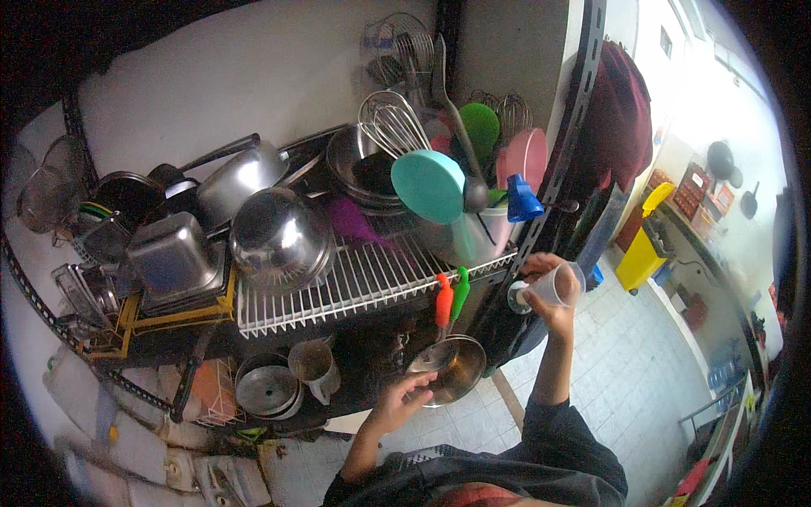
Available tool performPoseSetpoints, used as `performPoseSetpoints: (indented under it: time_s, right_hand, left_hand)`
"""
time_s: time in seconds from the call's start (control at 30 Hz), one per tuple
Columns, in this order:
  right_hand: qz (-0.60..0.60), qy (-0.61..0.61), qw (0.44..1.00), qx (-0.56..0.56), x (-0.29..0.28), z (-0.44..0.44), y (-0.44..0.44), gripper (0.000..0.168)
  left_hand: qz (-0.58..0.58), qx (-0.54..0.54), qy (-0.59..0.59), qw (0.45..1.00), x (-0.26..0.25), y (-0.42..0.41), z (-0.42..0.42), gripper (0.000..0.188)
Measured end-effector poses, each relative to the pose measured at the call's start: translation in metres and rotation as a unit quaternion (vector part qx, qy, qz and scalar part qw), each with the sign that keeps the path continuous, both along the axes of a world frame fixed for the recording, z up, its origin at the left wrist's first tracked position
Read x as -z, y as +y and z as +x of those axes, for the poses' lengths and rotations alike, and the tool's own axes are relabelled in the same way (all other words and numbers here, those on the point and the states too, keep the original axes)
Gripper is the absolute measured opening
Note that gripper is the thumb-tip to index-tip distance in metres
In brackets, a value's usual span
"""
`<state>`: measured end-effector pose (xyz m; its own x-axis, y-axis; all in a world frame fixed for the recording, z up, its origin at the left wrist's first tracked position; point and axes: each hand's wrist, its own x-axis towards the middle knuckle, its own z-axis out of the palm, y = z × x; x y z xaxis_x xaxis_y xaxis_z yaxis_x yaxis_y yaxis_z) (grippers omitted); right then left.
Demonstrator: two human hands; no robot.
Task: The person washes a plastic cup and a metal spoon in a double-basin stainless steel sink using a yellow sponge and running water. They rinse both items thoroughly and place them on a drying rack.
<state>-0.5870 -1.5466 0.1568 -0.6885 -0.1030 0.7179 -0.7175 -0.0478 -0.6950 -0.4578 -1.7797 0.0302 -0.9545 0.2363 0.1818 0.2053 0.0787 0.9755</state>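
My left hand (402, 402) grips the near left rim of a shiny metal bowl (466, 371), which hangs tilted below the shelf edge. A clear plastic cup (566, 285) is in my right hand (555, 315), raised beside the shelf's upright post. Just left of those fingers is a small round whitish object (519, 298); whether the hand touches it I cannot tell. Orange (445, 304) and green (460, 295) handles hang from the wire shelf's (355, 282) front edge, right above the bowl.
Upturned metal bowls (279, 237), a rectangular steel pan (174, 250) and a saucepan (244, 180) crowd the shelf. A whisk (393, 123) and turquoise ladle-like utensil (427, 187) stand at its right. Below are metal pans (269, 390) and a jug (315, 367). A yellow bin (641, 256) stands farther right.
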Motion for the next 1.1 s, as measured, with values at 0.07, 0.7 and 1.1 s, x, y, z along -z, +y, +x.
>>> performPoseSetpoints:
  time_s: [0.07, 0.7, 1.1]
  right_hand:
    - [-0.038, -0.062, 0.997, -0.018, 0.011, 0.009, -0.004, 0.047]
    - [0.101, -0.220, 0.969, -0.044, 0.067, 0.061, 0.001, 0.041]
    - [0.165, -0.184, 0.968, -0.049, 0.077, 0.056, -0.012, 0.046]
  left_hand:
    - [-0.001, 0.001, -0.005, 1.000, 0.004, -0.007, -0.001, 0.031]
    - [0.021, 0.038, -0.032, 0.999, 0.032, -0.017, 0.001, 0.032]
    - [0.005, -0.068, 0.032, 0.997, 0.038, -0.040, 0.024, 0.030]
